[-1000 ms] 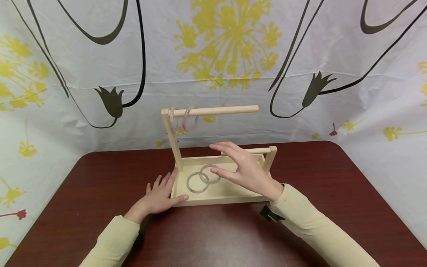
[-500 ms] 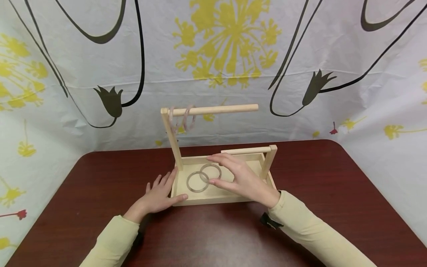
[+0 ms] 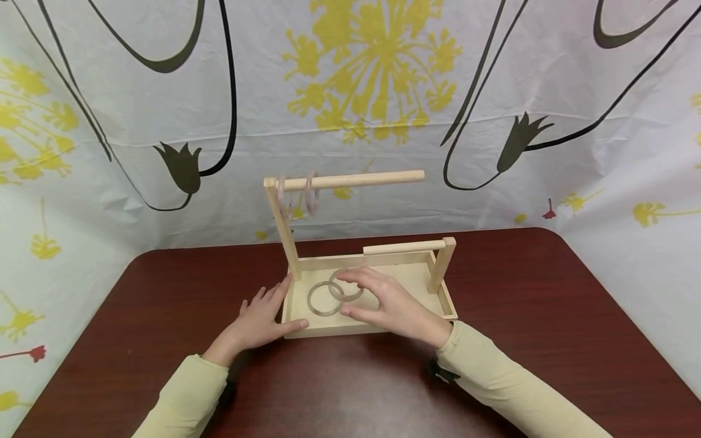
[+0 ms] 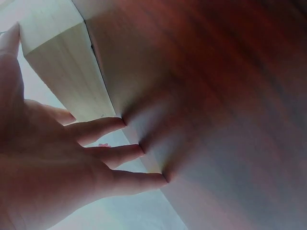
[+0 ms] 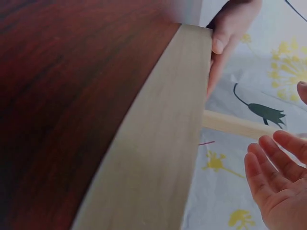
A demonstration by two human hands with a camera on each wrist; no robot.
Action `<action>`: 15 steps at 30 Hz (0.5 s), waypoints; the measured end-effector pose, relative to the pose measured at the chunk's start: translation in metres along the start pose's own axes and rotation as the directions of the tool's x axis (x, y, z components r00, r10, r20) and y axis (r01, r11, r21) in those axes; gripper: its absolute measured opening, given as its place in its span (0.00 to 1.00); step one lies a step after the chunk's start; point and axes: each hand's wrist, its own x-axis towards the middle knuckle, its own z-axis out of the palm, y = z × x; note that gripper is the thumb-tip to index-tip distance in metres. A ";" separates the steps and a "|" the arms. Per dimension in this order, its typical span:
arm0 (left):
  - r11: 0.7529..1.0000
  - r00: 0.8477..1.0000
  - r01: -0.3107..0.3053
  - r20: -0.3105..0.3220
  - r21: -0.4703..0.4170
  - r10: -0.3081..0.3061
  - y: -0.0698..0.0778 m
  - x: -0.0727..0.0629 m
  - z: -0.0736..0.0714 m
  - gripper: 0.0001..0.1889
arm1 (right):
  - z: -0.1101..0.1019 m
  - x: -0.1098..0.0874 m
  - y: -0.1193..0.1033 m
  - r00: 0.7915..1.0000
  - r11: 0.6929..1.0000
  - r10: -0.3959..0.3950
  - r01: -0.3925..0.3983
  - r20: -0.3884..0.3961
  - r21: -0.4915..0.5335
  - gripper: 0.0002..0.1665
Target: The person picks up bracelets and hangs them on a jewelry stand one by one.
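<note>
A pale wooden tray stand (image 3: 350,330) sits on the table, with a tall post and long upper bar (image 3: 372,179) at the left. Two translucent bangles hang from that bar, one (image 3: 311,194) a little right of the other (image 3: 282,196). Inside the tray lie two more bangles, the front one (image 3: 310,302) overlapping the back one (image 3: 356,296). My left hand (image 3: 257,322) rests at the tray's left end, fingers spread, three fingertips on the table in the left wrist view. Above the tray bangles hovers my right hand (image 3: 391,304), thumb and fingers apart, holding nothing.
A shorter post at the tray's right end carries a low bar (image 3: 405,247) pointing left. The dark red table (image 3: 350,389) extends around the stand. Behind it hangs a white cloth (image 3: 246,213) printed with flowers.
My right hand has moved down and slightly left, closer to the bangles in the tray, uncovering the low bar. The hanging right bangle swings slightly. My left hand stays in place.
</note>
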 end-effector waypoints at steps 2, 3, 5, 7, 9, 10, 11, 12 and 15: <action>1.000 1.000 -0.003 -0.007 0.004 0.003 0.000 0.000 0.000 0.55 | 0.002 0.000 0.002 1.000 1.000 0.013 -0.013 0.004 0.000 0.29; 1.000 1.000 -0.004 -0.010 0.005 0.004 0.000 0.000 0.000 0.55 | 0.004 0.000 0.003 1.000 1.000 0.021 -0.021 0.004 -0.003 0.29; 1.000 1.000 -0.006 -0.012 0.005 0.006 -0.001 0.001 0.000 0.55 | 0.006 0.000 0.005 0.999 0.999 0.041 -0.041 0.001 -0.008 0.29; 1.000 1.000 -0.008 -0.013 0.005 0.008 -0.001 0.001 0.000 0.54 | 0.008 0.000 0.006 0.998 0.998 0.062 -0.062 -0.003 -0.014 0.29; 1.000 1.000 -0.014 -0.014 0.000 0.014 -0.001 0.000 0.000 0.54 | 0.010 0.000 0.008 0.996 0.996 0.092 -0.092 -0.004 -0.016 0.29; 1.000 1.000 -0.017 -0.014 -0.004 0.017 -0.001 0.000 -0.001 0.54 | 0.011 0.000 0.009 0.994 0.994 0.107 -0.107 -0.004 -0.017 0.29; 1.000 1.000 -0.019 -0.013 -0.006 0.019 -0.001 0.000 -0.001 0.54 | 0.012 0.000 0.010 0.993 0.992 0.122 -0.122 -0.003 -0.016 0.29; 1.000 1.000 -0.020 -0.012 -0.010 0.020 -0.001 -0.001 -0.001 0.54 | 0.013 0.000 0.011 0.991 0.991 0.134 -0.134 -0.003 -0.015 0.29; 1.000 1.000 -0.021 -0.007 -0.013 0.021 0.000 -0.001 -0.001 0.55 | 0.015 0.001 0.014 0.985 0.985 0.172 -0.172 -0.002 -0.023 0.29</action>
